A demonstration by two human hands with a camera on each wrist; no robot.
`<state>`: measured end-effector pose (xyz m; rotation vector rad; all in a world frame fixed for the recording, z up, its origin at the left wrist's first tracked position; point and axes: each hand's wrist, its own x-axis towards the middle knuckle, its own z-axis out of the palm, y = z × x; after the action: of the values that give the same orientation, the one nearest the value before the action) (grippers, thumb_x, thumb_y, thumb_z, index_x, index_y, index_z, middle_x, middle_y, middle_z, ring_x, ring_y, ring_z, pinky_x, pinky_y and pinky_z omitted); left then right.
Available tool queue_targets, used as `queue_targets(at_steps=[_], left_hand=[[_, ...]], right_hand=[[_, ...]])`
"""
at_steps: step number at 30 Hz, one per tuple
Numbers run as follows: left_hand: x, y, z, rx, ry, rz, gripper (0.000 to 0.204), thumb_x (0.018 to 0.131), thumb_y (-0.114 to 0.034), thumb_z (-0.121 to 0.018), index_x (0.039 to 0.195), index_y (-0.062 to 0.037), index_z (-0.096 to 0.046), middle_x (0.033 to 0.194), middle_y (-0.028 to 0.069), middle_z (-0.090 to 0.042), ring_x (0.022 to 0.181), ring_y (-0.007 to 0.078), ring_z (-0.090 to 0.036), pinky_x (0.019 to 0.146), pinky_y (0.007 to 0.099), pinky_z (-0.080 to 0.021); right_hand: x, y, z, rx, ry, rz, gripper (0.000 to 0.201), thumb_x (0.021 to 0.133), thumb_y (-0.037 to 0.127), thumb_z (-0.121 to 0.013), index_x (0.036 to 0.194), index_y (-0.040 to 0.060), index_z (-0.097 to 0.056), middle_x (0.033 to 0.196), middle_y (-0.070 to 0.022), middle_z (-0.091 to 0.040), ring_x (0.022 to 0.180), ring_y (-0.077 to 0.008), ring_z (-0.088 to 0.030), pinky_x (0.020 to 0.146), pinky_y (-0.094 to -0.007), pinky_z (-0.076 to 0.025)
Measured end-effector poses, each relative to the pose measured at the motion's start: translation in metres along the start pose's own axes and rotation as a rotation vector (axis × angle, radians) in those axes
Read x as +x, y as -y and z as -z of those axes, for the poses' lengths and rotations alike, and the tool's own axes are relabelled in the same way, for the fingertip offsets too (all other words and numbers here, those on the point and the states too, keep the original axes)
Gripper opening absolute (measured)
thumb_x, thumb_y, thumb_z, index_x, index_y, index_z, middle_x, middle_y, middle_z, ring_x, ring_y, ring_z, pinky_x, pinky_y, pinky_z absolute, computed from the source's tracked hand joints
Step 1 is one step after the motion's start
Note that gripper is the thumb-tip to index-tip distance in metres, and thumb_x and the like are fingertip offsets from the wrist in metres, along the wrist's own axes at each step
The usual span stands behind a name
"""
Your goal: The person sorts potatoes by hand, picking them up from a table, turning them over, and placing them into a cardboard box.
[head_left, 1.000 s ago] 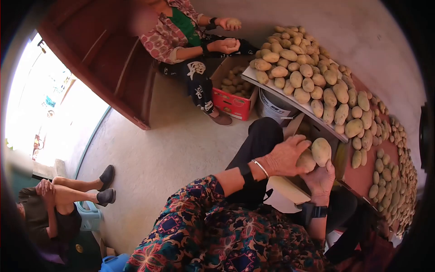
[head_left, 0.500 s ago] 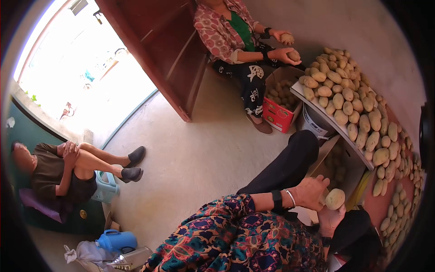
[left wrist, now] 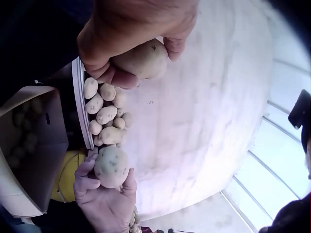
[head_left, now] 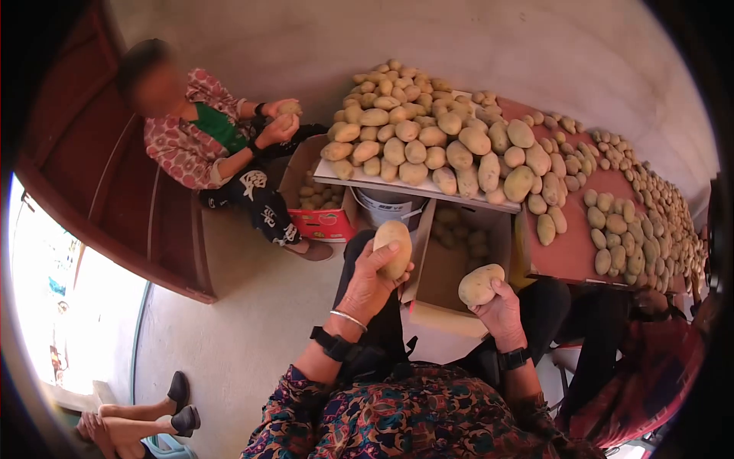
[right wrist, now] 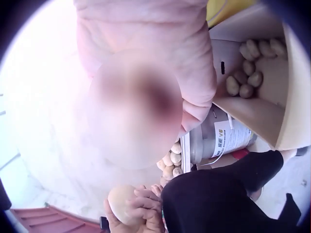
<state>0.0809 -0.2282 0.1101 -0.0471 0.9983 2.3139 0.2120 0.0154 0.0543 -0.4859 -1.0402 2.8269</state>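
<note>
My left hand [head_left: 368,287] grips an oblong tan potato [head_left: 392,249] and holds it upright, thumb across its near side. In the left wrist view, this potato [left wrist: 141,60] shows a small dark mark. To its right, my right hand [head_left: 501,317] holds a second potato [head_left: 480,284] between thumb and fingers. Dark specks dot that potato [left wrist: 112,166] in the left wrist view. In the right wrist view a blurred round patch covers much of the right palm [right wrist: 146,29]. The hands are apart, in front of an open cardboard box [head_left: 447,287] with several potatoes inside.
A big potato pile [head_left: 428,138] covers the white board [head_left: 482,200]; more lie on the reddish tabletop [head_left: 550,256]. Beneath stand a bucket [head_left: 390,206] and a red carton [head_left: 321,224] of potatoes. Another person [head_left: 222,130] sits at the left, holding a potato.
The head view has turned toward the potato pile. My hands, close together earlier, have separated, each with a potato; the left has risen and turned its potato upright. The other person's hands have come together.
</note>
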Motion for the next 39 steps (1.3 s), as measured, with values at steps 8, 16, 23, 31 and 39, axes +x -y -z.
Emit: queue_targets(at_steps=[8, 16, 23, 31, 39], left_hand=[[0.061, -0.026, -0.031, 0.434, -0.092, -0.235, 0.051, 0.081, -0.016, -0.069, 0.125, -0.0043, -0.047, 0.108, 0.0098, -0.061, 0.083, 0.0172, -0.063, 0.068, 0.0273, -0.053], [0.145, -0.013, -0.065, 0.79, -0.2, -0.283, 0.082, 0.07, -0.027, -0.08, 0.133, 0.004, -0.039, 0.113, 0.0161, -0.059, 0.093, 0.0222, -0.062, 0.072, 0.0338, -0.053], [0.198, -0.011, -0.098, 1.25, -0.377, -0.69, 0.08, 0.066, -0.026, -0.078, 0.133, -0.0008, -0.042, 0.12, 0.0242, -0.059, 0.111, 0.0406, -0.058, 0.097, 0.0443, -0.046], [0.279, 0.011, -0.069, 1.893, -0.354, -1.168, 0.08, 0.077, -0.041, -0.072, 0.141, -0.0037, -0.043, 0.139, 0.0264, -0.046, 0.135, 0.0421, -0.035, 0.114, 0.0556, -0.023], [0.247, 0.008, -0.073, 1.87, -0.348, -1.033, 0.088, 0.081, -0.037, -0.071, 0.147, 0.0018, -0.031, 0.15, 0.0283, -0.033, 0.143, 0.0449, -0.022, 0.117, 0.0572, -0.015]], right_hand=[[0.035, 0.028, -0.002, -0.253, 0.011, 0.026, 0.044, 0.089, 0.035, -0.064, 0.121, 0.0076, -0.052, 0.101, -0.0042, -0.063, 0.084, -0.0144, -0.064, 0.058, -0.0261, -0.049], [0.033, 0.019, 0.011, -0.24, 0.0, -0.036, 0.053, 0.088, 0.04, -0.065, 0.127, 0.0077, -0.049, 0.109, -0.0061, -0.062, 0.095, -0.0186, -0.066, 0.071, -0.0342, -0.057], [0.023, 0.018, 0.01, -0.212, -0.062, 0.009, 0.058, 0.087, 0.034, -0.066, 0.132, 0.0044, -0.045, 0.117, -0.0089, -0.057, 0.103, -0.0205, -0.062, 0.078, -0.035, -0.056], [0.023, 0.024, 0.007, -0.195, -0.087, 0.0, 0.066, 0.084, 0.037, -0.069, 0.137, 0.007, -0.046, 0.12, -0.0054, -0.054, 0.111, -0.0199, -0.056, 0.094, -0.0375, -0.048], [0.024, 0.021, 0.0, -0.201, -0.099, 0.006, 0.07, 0.081, 0.038, -0.07, 0.138, 0.0054, -0.045, 0.12, -0.006, -0.054, 0.112, -0.0205, -0.056, 0.097, -0.0378, -0.046]])
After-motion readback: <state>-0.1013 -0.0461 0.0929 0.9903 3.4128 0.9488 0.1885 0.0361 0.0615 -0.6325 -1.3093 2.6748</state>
